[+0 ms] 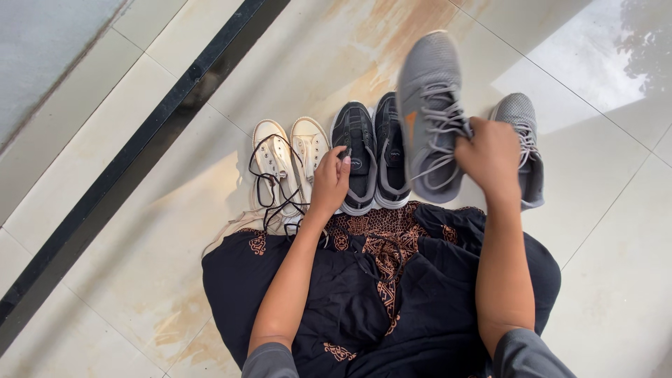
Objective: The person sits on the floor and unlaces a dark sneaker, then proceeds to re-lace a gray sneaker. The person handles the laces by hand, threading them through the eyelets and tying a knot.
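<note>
On the floor: pale glossy tiles [616, 280] with rusty stains; a dark strip [133, 161] runs diagonally from 7 o'clock up toward 12 o'clock.
Viewpoint: looking straight down at a seated person's lap, covered by a black cloth with brown patterning [378, 294].
Right hand [490, 155]: at 1 o'clock from centre, fingers curled and pressed together around the laces and upper of a grey mesh lace-up sneaker [428, 105], which is lifted off the tiles, toe toward 12 o'clock, slightly blurred.
Left hand [330, 183]: near centre, fingers loosely bent together, fingertips touching the heel edge of a black slip-on sneaker with white sole [353, 154].
Second black sneaker [390, 150]: just beside the first, toward 3 o'clock.
Second grey sneaker [523, 143]: on the tiles at 2 o'clock, partly hidden by the right hand.
White canvas sneakers [290, 157]: a pair at 10 o'clock from the left hand, with loose black laces [269, 189] draped over them.
</note>
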